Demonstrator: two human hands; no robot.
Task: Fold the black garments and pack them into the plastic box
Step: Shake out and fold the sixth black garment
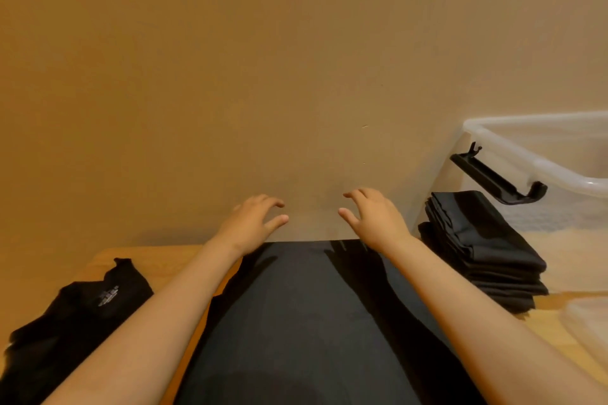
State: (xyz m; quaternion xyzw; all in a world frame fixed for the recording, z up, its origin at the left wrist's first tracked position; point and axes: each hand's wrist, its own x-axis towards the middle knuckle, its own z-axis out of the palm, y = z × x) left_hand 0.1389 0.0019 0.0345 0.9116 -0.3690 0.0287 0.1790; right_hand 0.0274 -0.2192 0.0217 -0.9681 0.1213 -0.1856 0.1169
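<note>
— Status of the hands?

— Found left hand (253, 220) and right hand (371, 217) hovering at 11 and 1 o'clock over the far hem of the flat garment (306, 322); noted both loosely spread and curved, pinching nothing; judged as poised to take that hem for the next fold.

— Location of task items?

— Recorded the flat garment stretched along the table (98, 260) at 6 o'clock, presumably to give straight fold lines; logged a folded stack (483, 256) at 4 o'clock, set just beside the plastic box (539, 154) at 3 o'clock, probably for a short transfer; saw nothing black in its visible part; marked a crumpled garment (75, 316) at 8 o'clock, well apart on the left, likely awaiting its turn.

— Anything further?

— Noted the box's black latch (496, 179) hanging outward and a clear lid (589, 319) further out at 4 o'clock, seemingly left off to keep the box open for packing; cannot confirm the lid's identity, being cut by the frame edge.
</note>
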